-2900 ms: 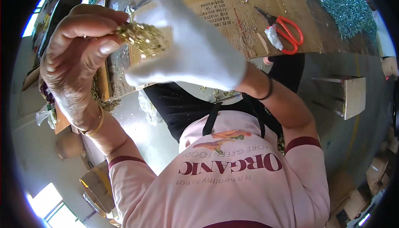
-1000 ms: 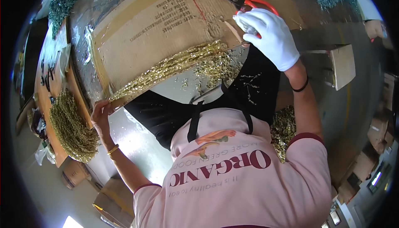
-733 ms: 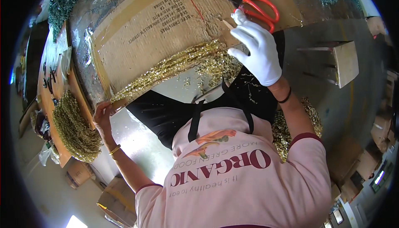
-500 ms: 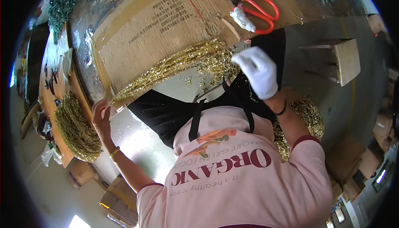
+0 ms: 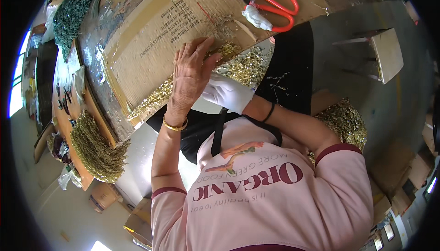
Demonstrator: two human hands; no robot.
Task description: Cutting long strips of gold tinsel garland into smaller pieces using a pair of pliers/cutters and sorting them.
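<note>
My left hand (image 5: 190, 74), bare with a gold bangle at the wrist, lies over the gold tinsel strands (image 5: 156, 96) along the near edge of the cardboard. Its fingers are stretched out and the thumb stands apart. Close beside it, on the near side, is my white-gloved right hand (image 5: 229, 93); its fingertips are hidden behind the left hand. Loose gold tinsel bits (image 5: 247, 68) lie just beyond the glove. On the cardboard (image 5: 137, 45) at the far right rest red-handled scissors (image 5: 275, 8) with dark blades and a white wrapping on one handle.
A bundle of gold sprigs (image 5: 98, 148) sits on a wooden board (image 5: 85, 175) at the left. Green tinsel (image 5: 75, 15) is at the far left. More gold tinsel (image 5: 343, 122) is heaped beside my right arm. A stool (image 5: 387, 56) stands on the right.
My left hand has come from the left end of the gold strands to their middle. My right hand has moved left and nearer, beside it. The view has shifted slightly.
</note>
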